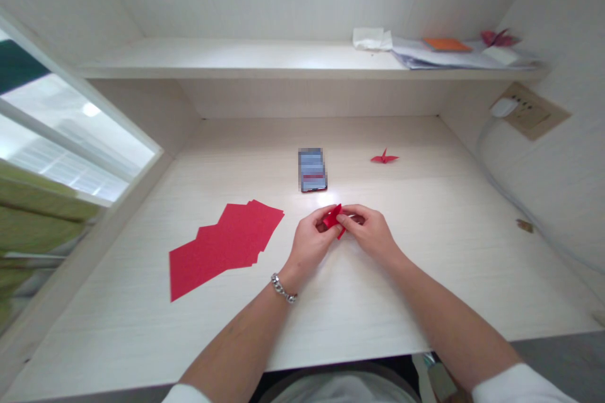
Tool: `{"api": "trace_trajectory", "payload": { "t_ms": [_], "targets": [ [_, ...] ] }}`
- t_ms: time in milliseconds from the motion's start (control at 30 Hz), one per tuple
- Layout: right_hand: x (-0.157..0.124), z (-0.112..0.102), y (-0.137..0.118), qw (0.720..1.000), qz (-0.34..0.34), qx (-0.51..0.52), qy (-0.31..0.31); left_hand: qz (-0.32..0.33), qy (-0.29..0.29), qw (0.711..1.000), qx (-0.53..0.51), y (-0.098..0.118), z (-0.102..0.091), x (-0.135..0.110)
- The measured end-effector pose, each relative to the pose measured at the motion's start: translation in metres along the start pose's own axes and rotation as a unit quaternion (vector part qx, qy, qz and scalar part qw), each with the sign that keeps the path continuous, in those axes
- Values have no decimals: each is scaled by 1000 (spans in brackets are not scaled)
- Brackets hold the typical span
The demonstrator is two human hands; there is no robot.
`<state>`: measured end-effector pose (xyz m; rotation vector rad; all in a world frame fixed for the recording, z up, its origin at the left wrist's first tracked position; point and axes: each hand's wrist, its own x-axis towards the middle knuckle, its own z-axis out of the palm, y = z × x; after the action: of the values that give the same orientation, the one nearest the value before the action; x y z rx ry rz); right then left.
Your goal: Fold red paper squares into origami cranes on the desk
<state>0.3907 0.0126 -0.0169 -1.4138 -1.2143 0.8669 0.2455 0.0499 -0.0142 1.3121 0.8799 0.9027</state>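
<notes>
A small folded piece of red paper (333, 216) is pinched between my two hands, just above the middle of the desk. My left hand (312, 236) is closed on its left side, thumb in front. My right hand (371, 227) grips the right side with thumb and fingers. The fingers partly hide the folds, so its full shape does not show. Left of my hands, several red paper sheets (231, 236) lie fanned out and overlapping. Beyond my right hand sits a finished red paper crane (384, 157) with its wings spread.
A phone (312, 170) with a lit, blurred screen lies beyond my hands. The shelf (227, 58) above bears tissue (372, 39), papers (416, 55), an orange pad (447, 45) and a reddish folded paper shape (500, 38). A cable (501, 192) runs down from the wall socket (532, 111) at right.
</notes>
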Motion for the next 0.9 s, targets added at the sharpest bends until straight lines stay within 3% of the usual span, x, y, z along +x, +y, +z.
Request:
{"api": "trace_trajectory", "payload": {
  "t_ms": [567,900],
  "targets": [
    [-4,1,-6,999,2,4,39,-56,-32,991,-121,-4,2,1],
    [4,4,4,989,89,118,-3,-114,-24,984,-132,6,4,-1]
  ]
}}
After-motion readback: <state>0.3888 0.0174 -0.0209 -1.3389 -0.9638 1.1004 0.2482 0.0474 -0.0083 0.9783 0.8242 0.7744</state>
